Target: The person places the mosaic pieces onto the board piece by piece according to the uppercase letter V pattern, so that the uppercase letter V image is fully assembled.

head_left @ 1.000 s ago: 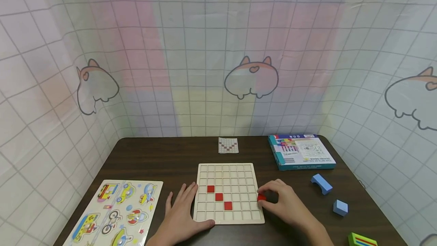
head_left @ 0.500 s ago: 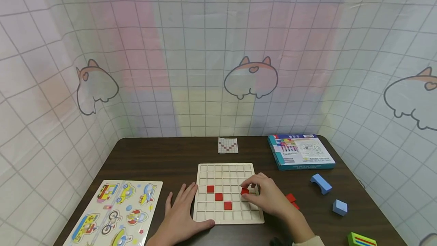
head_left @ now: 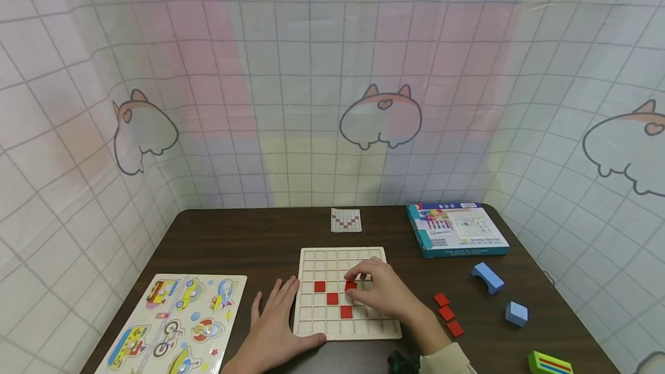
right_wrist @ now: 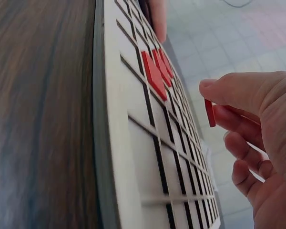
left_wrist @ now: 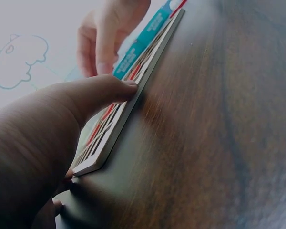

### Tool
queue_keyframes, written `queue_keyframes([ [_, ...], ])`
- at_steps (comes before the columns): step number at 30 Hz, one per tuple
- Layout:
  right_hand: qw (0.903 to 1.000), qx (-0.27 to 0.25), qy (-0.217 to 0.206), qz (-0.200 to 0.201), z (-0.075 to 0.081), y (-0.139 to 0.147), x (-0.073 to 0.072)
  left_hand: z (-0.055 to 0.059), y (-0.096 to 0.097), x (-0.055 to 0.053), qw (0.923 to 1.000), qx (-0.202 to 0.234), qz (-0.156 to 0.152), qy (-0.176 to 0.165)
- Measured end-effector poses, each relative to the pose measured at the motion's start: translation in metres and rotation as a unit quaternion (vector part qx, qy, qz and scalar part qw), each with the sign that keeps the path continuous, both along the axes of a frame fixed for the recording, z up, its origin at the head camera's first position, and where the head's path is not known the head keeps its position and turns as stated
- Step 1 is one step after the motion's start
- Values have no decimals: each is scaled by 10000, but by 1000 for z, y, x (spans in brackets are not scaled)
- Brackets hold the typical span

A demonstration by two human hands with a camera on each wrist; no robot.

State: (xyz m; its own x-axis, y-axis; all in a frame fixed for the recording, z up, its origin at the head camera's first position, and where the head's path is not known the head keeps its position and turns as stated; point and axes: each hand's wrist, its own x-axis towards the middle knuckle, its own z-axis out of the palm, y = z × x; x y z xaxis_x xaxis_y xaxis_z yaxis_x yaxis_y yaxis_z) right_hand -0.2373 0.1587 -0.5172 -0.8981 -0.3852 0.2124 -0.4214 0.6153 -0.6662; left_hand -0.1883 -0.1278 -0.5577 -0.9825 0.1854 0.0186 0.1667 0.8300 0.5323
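A pale wooden grid board (head_left: pixel 317 331) lies mid-table, with three red square tiles (head_left: pixel 332 299) set in its cells along a diagonal. Between thumb and forefinger my right hand (head_left: pixel 384 290) pinches another red tile (right_wrist: pixel 209 113), held just above the board in the right wrist view. My left hand (head_left: pixel 275 325) rests at the board's left side, fingers spread and straight. Its thumb (left_wrist: pixel 105 93) lies on the near edge of the board in the left wrist view. Loose red tiles (head_left: pixel 447 313) lie in a row on the table, right of the board.
A small pattern card (head_left: pixel 346 220) sits behind the board. A flat box (head_left: pixel 459 232) is at the back right. Blue blocks (head_left: pixel 488 279) and a green block (head_left: pixel 550 363) stand on the right. A vehicle picture puzzle (head_left: pixel 176 322) lies on the left.
My right hand has carried the pinched red tile leftward from the board's right edge to over its middle. The loose tiles on the right have come into view. My left hand has stayed put.
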Motion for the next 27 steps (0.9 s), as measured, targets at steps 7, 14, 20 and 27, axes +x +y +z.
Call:
queue_keyframes([
  [7, 9997, -100, -157, 169, 4, -18, -8, -2, -1, -1, 10000, -37, -10, 83],
  [14, 9988, -126, -182, 439, 8, -37, -17, -2, -1, -1, 10000, -37, -7, 63],
  [20, 9986, -3, -242, 470, 10, -52, -26, 0, -1, 0, 10000, -10, -19, 58],
  [27, 9985, 54, -242, 489, 2, -65, -37, -1, -1, -1, 9999, -26, -55, 119],
])
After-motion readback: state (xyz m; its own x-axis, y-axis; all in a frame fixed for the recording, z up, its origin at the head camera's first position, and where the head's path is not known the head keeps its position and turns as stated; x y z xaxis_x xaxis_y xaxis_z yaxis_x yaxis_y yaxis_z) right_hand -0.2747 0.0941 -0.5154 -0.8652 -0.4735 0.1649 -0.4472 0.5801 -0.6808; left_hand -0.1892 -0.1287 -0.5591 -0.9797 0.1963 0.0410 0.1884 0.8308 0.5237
